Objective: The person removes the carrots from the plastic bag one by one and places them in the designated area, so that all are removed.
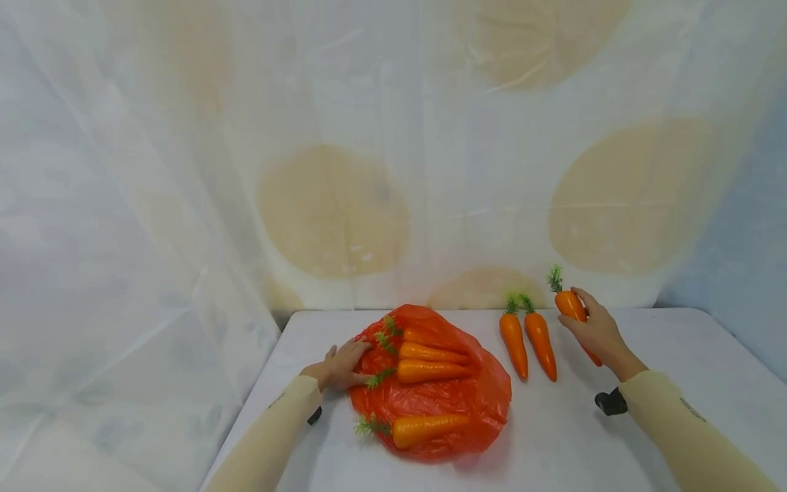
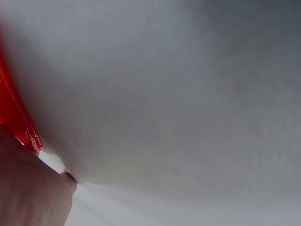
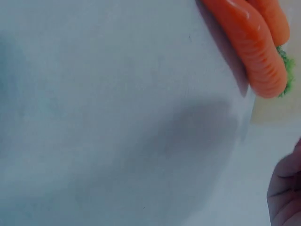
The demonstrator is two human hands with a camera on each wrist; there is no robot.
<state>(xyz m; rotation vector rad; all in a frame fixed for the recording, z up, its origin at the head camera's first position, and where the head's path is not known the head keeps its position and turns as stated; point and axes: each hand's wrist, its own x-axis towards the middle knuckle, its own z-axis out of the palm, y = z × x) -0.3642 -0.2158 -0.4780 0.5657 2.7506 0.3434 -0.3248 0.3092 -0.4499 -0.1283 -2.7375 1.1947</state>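
From my end, I see the right hand (image 1: 598, 333) gripping a carrot (image 1: 569, 305) between thumb and fingers — its green top leans up and to the left, its tip points down to the right, and I can't tell whether that tip touches the table (image 1: 553, 447). Just left of it, a loose pair (image 1: 538, 342) of carrots lies on the table, side by side, tops toward the sheet (image 1: 455, 137) with tan circles behind. My right wrist view shows that pair near the hand. Further left is the red bag (image 1: 418, 400); I count three carrots (image 1: 433, 371) plainly there, plus part of another above them, green tops along its left edge — in it or on it, I can't tell. The left hand (image 1: 343, 365) touches that edge, thumb and fingers spread apart. Both sleeves (image 1: 270, 437) are cream.
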